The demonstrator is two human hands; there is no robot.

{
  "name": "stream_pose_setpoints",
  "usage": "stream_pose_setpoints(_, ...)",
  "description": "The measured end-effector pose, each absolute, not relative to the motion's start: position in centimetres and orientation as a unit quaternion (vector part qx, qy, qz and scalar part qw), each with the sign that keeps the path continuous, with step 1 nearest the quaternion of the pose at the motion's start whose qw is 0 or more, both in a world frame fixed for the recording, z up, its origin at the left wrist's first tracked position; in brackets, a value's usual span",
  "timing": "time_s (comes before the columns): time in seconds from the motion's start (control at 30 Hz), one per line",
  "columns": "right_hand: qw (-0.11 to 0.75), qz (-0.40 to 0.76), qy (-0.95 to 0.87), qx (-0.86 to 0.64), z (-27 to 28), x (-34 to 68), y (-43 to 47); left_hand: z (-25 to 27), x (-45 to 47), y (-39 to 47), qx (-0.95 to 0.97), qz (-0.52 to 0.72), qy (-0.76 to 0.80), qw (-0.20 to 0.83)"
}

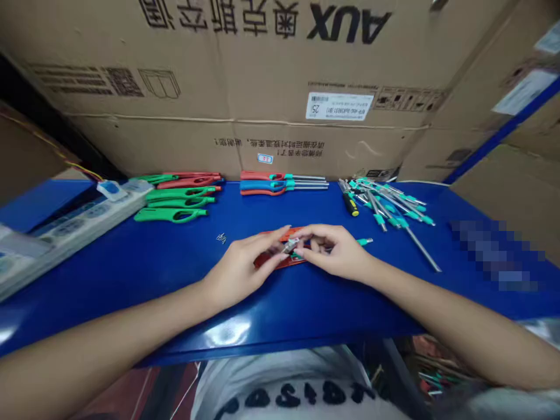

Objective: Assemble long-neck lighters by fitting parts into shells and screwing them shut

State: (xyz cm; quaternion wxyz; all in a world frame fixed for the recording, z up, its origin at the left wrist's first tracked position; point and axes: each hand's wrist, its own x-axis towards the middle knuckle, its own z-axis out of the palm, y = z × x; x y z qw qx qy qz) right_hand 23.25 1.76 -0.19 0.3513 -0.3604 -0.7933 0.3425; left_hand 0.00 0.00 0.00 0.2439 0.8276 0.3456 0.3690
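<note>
Head view: pinching small metallic part [289,245] with left hand [242,256] and right hand [335,248], over red handle [286,263]; looks light, stiff, slippery, best gripped at its ends!

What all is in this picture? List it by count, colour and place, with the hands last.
Cardboard: sheets, brown, behind the table
Label: one, white, on the back cardboard
Table: one, blue, across the middle
Power strip: one, whitish, left edge
Loose handles: several, green and red, back left
Handles with rods: three, two reddish, one blue, back middle
Screwdriver: one, black and yellow grip, back right
Metal rods: many, silver with teal, right
Small pins: a few, silvery, left of the hands
Red handle: at least one, red, under the hands
Metal part: one, silvery, at the fingertips
Left hand: one, bare, centre
Right hand: one, bare, centre
</note>
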Motion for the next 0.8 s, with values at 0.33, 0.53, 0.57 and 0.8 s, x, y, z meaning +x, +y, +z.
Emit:
stream_pose_setpoints(0.33, 0.180, 0.234, -0.908, -0.296, 0.9, 25.1, 2.4, 0.4, 0.6, 0.5, 0.732, 0.382, 0.414, 0.384)
stream_pose_setpoints(0.53, 0.227, 0.269, -0.889, -0.292, 0.6, 24.8, 3.2, 0.5, 0.6, 0.6, 0.662, 0.360, 0.406, 0.517)
stream_pose_setpoints(0.57, 0.234, 0.271, -0.887, -0.291, 0.5, 24.8, 3.3, 0.5, 0.6, 0.6, 0.656, 0.356, 0.407, 0.526)
stream_pose_setpoints(0.8, 0.232, 0.263, -0.896, -0.273, 0.3, 24.9, 3.4, 0.5, 0.8, 0.6, 0.659, 0.340, 0.413, 0.529)
